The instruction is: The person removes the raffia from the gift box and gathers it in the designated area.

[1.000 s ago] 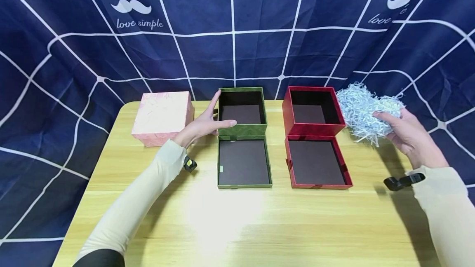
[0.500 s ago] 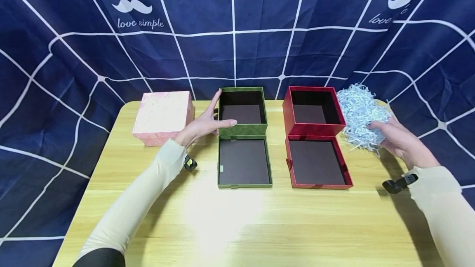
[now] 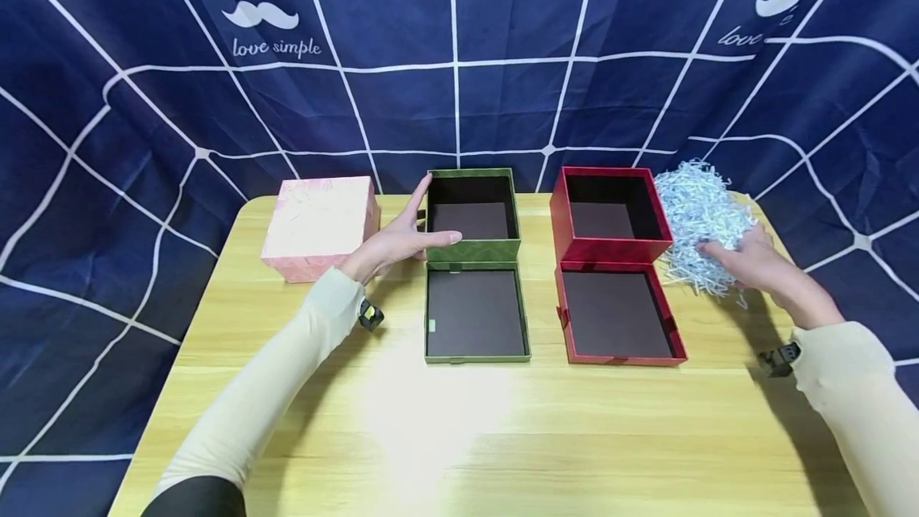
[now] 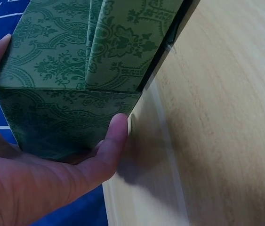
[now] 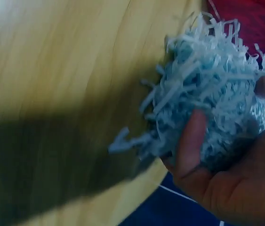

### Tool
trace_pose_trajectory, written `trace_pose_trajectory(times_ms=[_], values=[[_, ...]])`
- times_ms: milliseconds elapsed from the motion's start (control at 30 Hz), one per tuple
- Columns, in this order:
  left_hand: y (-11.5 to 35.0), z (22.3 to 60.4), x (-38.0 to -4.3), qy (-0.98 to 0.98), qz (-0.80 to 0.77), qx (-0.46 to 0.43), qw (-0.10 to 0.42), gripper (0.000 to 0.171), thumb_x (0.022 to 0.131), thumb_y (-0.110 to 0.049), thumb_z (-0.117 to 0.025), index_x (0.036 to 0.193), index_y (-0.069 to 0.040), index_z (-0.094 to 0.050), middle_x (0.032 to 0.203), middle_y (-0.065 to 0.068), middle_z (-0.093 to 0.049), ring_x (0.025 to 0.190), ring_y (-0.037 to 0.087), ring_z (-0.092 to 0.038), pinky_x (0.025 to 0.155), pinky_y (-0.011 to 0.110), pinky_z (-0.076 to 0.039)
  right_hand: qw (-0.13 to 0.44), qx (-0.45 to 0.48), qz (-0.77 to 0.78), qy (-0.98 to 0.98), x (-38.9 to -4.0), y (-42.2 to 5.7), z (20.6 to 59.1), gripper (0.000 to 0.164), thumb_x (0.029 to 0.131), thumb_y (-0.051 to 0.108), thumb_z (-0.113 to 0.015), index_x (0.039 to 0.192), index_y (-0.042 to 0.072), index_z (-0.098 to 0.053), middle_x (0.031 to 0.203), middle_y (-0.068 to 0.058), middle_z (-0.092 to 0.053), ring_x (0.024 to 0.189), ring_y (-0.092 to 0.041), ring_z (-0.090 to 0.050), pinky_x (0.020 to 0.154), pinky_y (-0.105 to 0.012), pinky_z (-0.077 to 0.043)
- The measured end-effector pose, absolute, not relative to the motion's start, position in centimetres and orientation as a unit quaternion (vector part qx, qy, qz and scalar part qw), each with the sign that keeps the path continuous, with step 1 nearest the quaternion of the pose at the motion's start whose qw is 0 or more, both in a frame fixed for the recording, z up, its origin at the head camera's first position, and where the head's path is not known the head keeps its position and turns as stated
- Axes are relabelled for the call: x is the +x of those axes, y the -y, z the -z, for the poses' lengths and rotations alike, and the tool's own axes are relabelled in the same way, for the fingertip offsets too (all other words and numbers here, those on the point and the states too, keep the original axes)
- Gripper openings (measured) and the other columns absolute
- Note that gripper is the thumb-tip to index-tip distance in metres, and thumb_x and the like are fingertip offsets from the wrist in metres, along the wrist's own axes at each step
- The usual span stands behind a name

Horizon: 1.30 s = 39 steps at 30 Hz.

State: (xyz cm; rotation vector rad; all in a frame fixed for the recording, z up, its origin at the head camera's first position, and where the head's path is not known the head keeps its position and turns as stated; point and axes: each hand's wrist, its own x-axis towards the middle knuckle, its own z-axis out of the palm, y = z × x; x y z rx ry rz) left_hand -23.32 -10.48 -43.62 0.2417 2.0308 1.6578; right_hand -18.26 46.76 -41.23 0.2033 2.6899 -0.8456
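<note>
My left hand (image 3: 402, 241) rests against the left side of an uncovered green patterned box (image 3: 483, 250). Its thumb and forefinger are spread and fairly straight; in the left wrist view the thumb (image 4: 116, 134) touches the box's outer wall. On the right, my right hand (image 3: 757, 263) holds the near edge of a heap of light blue shredded paper (image 3: 700, 218). The right wrist view has the thumb (image 5: 192, 141) pressed over the strands (image 5: 217, 89), with most other fingers hidden. A green lid (image 3: 474, 313), inside up, lies in front of the green box.
An uncovered red box (image 3: 610, 251) stands between the green box and the paper. Its lid (image 3: 617, 313) lies inside up in front. A closed pink box (image 3: 319, 218) stands left on the wooden table (image 3: 459, 437). A dark blue gridded cloth (image 3: 395, 14) hangs behind.
My right hand has moved left with the shredded paper's right part, so the heap is more compact beside the red box. The left hand has stayed at the green box.
</note>
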Motion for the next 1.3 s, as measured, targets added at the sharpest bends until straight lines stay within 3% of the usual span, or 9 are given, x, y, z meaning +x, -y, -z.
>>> trace_pose_trajectory(times_ms=[67,167,367,500,600,733,1133,1200,1300], values=[[10.4,43.5,-23.3,-0.747,-0.609,0.088,0.252,0.12,0.094,-0.039,-0.088,0.167,-0.064,0.004,0.181,0.007,0.01,0.066,0.025,-0.042,0.073,0.038,-0.048,0.168,0.066,0.283,-0.942,-18.2,-46.8,41.0,0.109,0.111,0.05,-0.047,0.148,-0.032,0.015,0.144,-0.064,-0.009,0.121,-0.07,-0.045,0.107,-0.061,-0.047],[10.3,43.3,-23.4,-0.747,-0.61,0.085,0.251,0.12,0.095,-0.038,-0.088,0.169,-0.062,0.003,0.181,0.003,0.011,0.068,0.024,-0.041,0.076,0.04,-0.048,0.17,0.064,0.273,-0.945,-18.1,-46.8,40.9,0.118,0.111,0.054,-0.046,0.145,-0.029,0.03,0.146,-0.067,-0.005,0.139,-0.076,-0.023,0.119,-0.075,-0.02],[10.3,43.3,-23.1,-0.756,-0.603,0.078,0.243,0.12,0.094,-0.038,-0.089,0.171,-0.057,0.002,0.181,-0.002,0.009,0.098,0.036,-0.058,0.096,0.047,-0.049,0.085,0.037,0.317,-0.944,-17.6,-46.7,41.8,0.109,0.109,0.041,-0.058,0.156,-0.025,0.014,0.154,-0.062,0.001,0.147,-0.071,-0.009,0.123,-0.073,-0.011],[10.3,43.4,-22.9,-0.76,-0.601,0.084,0.233,0.121,0.095,-0.035,-0.089,0.172,-0.053,0.002,0.181,-0.007,0.009,0.146,0.04,-0.045,0.109,0.056,-0.049,0.032,0.048,0.335,-0.94,-17.0,-46.5,42.3,0.105,0.107,0.036,-0.065,0.16,-0.022,0.003,0.158,-0.057,-0.002,0.149,-0.068,-0.01,0.123,-0.072,-0.012],[10.5,43.3,-22.5,-0.771,-0.591,0.09,0.218,0.123,0.094,-0.035,-0.089,0.174,-0.049,0.003,0.181,-0.008,0.008,0.161,0.038,-0.023,0.121,0.06,-0.037,0.006,0.069,0.354,-0.933,-16.4,-46.3,42.4,0.103,0.106,0.035,-0.066,0.162,-0.019,0.001,0.157,-0.056,-0.009,0.147,-0.067,-0.016,0.123,-0.07,-0.014],[10.8,42.7,-21.7,-0.793,-0.566,0.088,0.209,0.126,0.091,-0.04,-0.09,0.175,-0.043,0.004,0.182,0.0,0.0,0.163,0.037,-0.016,0.126,0.061,-0.025,0.016,0.093,0.376,-0.922,-15.0,-46.0,42.4,0.106,0.108,0.039,-0.061,0.161,-0.016,0.013,0.158,-0.056,-0.002,0.149,-0.067,-0.01,0.124,-0.068,-0.008],[11.2,41.8,-20.3,-0.817,-0.54,0.079,0.183,0.124,0.09,-0.042,-0.09,0.177,-0.035,-0.002,0.18,0.014,-0.015,0.156,0.046,-0.034,0.121,0.064,-0.033,-0.002,0.11,0.389,-0.915,-12.0,-44.6,41.2,0.103,0.108,0.038,-0.062,0.167,-0.006,0.009,0.16,-0.053,-0.007,0.145,-0.07,-0.018,0.124,-0.064,-0.017],[11.3,41.6,-20.2,-0.818,-0.542,0.076,0.179,0.125,0.09,-0.041,-0.091,0.177,-0.031,-0.002,0.179,0.015,-0.015,0.156,0.044,-0.034,0.122,0.063,-0.033,-0.004,0.112,0.39,-0.914,-11.6,-44.2,40.9,0.102,0.108,0.037,-0.063,0.167,-0.006,0.008,0.161,-0.052,-0.006,0.145,-0.071,-0.021,0.125,-0.058,-0.023],[11.5,41.3,-19.9,-0.814,-0.55,0.069,0.177,0.127,0.09,-0.039,-0.091,0.177,-0.028,0.001,0.178,0.018,-0.018,0.156,0.042,-0.037,0.121,0.062,-0.035,-0.005,0.116,0.4,-0.909,-11.1,-43.6,40.3,0.101,0.108,0.036,-0.064,0.168,-0.005,0.007,0.164,-0.048,-0.003,0.144,-0.072,-0.023,0.118,-0.032,-0.035]])
